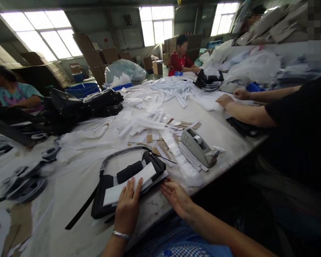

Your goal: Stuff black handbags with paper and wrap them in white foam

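Left hand lies flat, fingers spread, pressing a white paper strip onto a black bag at the near edge of the surface; its grip is apart, clamped on nothing. Right hand rests open just beside the bag's right edge, grip likewise apart. A tape dispenser stands near, further right. Judged step: laying the strip against the bag. The next move calls for keeping the strip pinned while the right hand reaches across.
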The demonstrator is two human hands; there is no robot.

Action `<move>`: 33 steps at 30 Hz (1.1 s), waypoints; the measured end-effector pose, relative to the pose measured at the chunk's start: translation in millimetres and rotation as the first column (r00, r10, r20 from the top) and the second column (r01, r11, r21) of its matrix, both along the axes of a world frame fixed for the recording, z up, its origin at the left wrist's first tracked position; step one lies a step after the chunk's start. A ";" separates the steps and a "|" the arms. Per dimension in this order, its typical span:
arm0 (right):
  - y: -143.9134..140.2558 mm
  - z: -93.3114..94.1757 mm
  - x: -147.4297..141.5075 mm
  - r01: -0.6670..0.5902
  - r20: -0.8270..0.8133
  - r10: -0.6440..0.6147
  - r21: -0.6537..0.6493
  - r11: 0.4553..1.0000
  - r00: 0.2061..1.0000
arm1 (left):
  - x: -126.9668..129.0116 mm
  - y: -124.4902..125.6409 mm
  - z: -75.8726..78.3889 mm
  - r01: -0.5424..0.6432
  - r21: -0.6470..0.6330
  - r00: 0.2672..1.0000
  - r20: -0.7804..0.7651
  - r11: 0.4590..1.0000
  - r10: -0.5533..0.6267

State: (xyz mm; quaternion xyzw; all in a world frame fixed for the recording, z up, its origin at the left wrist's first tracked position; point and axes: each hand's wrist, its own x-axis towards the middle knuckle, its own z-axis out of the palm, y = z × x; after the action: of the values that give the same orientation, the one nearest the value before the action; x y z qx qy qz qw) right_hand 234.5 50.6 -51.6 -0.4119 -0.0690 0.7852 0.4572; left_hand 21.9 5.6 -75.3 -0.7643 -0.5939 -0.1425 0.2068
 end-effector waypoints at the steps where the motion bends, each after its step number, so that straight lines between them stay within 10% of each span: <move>1: 0.9 1.4 -4.3 -0.011 -0.018 0.011 -0.008 1.000 1.000 | -2.4 -0.2 0.4 0.004 0.002 1.000 0.009 1.000 -0.004; 7: -4.7 14.0 -32.9 -0.295 0.126 0.272 0.231 0.927 0.954 | -9.3 -1.0 1.8 0.010 0.006 0.996 0.091 1.000 -0.010; 20: -10.3 41.9 -56.0 -0.237 0.125 0.217 0.182 0.954 0.968 | 2.4 -1.8 1.8 -0.059 0.032 0.985 0.163 0.998 0.053; 23: -7.6 39.4 -45.4 -0.350 0.156 0.317 0.273 0.896 0.935 | -4.5 3.3 -3.8 -0.076 0.071 0.986 0.152 0.995 0.065; 26: 4.8 36.7 -10.8 -0.624 0.401 0.497 0.313 0.716 0.770 | -13.2 8.3 -2.9 -0.051 0.057 0.986 0.159 0.997 0.041; 29: 31.3 30.0 44.6 -0.753 0.834 0.128 0.405 0.520 0.536 | -19.6 11.2 2.3 -0.045 0.049 0.984 0.177 0.998 0.035; 33: 75.4 8.2 105.6 -0.833 0.880 -0.456 0.347 0.432 0.131 | -22.0 12.9 7.6 -0.076 0.080 0.974 0.219 0.994 0.057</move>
State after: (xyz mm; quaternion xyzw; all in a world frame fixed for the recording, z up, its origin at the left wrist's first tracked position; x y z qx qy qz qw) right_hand 340.1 125.9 -43.3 -0.4868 -0.7964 0.2170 0.2857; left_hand -0.1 18.5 -67.7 -0.7141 -0.6314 -0.2437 0.1789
